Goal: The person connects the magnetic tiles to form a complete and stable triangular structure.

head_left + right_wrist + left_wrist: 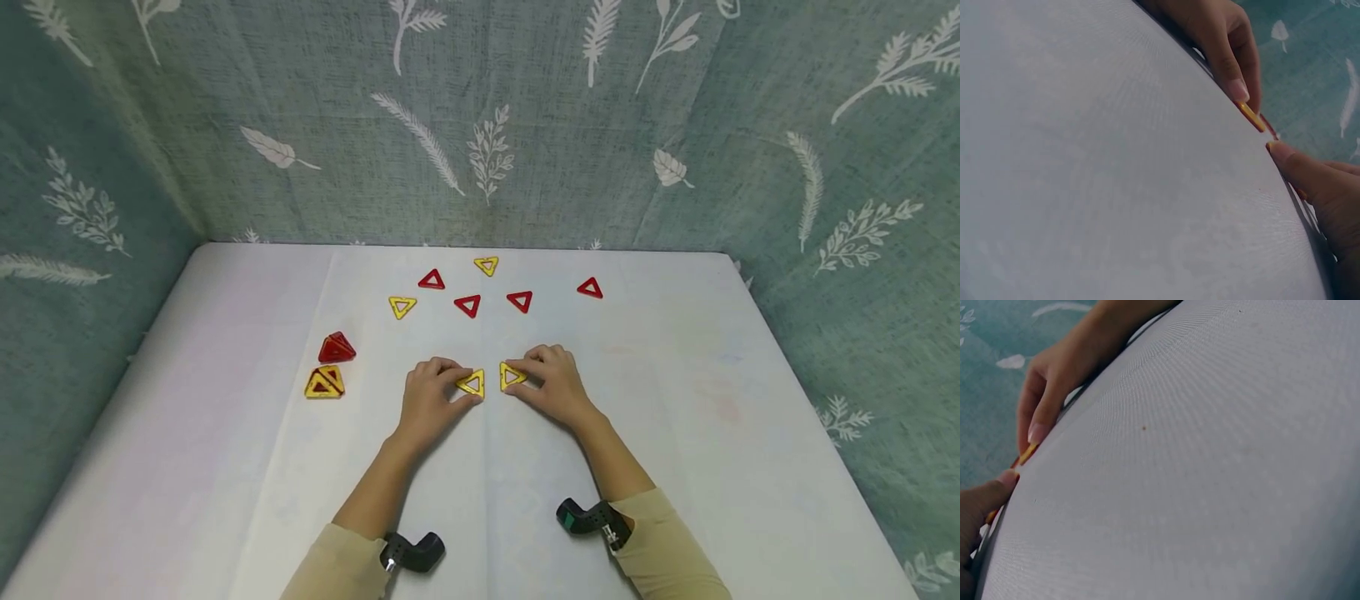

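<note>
Fingers of my left hand (435, 398) are drawn narrow, pinching the left yellow triangle (482, 383) near its outer point. Opposite, my right hand (558, 387) pinches the right yellow triangle (503, 377) in like manner. Both triangles face each other between my fingertips, straight edges inward, apart by a narrow gap. Whether either lies wholly flat on the bench (645, 417) I cannot tell.

Left of my left fingers, well apart, sit a red pyramid-like piece (337, 347) and, just nearer me, a yellow-and-red piece (324, 382). Beyond my fingers lie four loose red triangles (467, 298) and two loose yellow triangles (402, 299).

Assessment: I judge the step in hand to be alignment of the two held triangles, not yet joined. The next move, in my opinion, calls for closing the gap evenly, facing edges parallel, neither triangle tipping out of its pinch.
</note>
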Motion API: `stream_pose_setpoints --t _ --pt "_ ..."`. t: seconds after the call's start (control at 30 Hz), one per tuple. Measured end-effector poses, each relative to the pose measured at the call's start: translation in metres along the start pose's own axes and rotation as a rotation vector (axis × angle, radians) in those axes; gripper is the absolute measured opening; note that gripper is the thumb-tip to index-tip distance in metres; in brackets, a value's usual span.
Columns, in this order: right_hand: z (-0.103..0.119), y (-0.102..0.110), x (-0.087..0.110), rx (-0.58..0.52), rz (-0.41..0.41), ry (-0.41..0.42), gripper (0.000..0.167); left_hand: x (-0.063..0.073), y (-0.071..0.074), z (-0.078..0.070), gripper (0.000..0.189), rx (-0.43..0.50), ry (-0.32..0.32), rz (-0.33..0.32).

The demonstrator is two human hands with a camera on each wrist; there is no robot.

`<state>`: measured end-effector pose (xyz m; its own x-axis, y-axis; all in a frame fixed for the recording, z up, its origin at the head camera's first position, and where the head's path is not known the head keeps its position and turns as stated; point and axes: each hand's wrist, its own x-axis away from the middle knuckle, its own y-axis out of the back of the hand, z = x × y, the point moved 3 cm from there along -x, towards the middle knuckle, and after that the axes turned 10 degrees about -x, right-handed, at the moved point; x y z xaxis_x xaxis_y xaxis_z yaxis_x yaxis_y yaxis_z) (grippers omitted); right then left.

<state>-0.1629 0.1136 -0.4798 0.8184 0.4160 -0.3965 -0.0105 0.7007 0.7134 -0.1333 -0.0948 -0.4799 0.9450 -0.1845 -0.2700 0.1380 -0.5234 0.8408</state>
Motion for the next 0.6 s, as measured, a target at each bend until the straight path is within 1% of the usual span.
stream_pose_setpoints --t 0.07,0.13,0.37,0.53,0.6 --pt "0.001 -0.001 0.000 -0.006 0.013 0.041 0.039 0.000 0.000 0.000 0.041 -0.002 0.001 -0.002" --pt "0.003 -0.002 0.001 -0.016 0.021 0.061 0.039 0.000 0.000 -0.001 0.041 -0.002 0.002 -0.010" --pt "0.007 -0.005 0.006 -0.008 0.036 0.043 0.039 0.002 -0.003 -0.003 0.039 -0.002 -0.015 -0.013" --pt "0.014 -0.007 0.005 -0.007 0.040 0.053 0.040 0.002 -0.002 -0.003 0.034 -0.002 -0.015 -0.009" --pt "0.017 -0.008 0.005 -0.009 0.035 0.060 0.041 0.001 -0.001 -0.004 0.036 -0.006 -0.015 -0.006"
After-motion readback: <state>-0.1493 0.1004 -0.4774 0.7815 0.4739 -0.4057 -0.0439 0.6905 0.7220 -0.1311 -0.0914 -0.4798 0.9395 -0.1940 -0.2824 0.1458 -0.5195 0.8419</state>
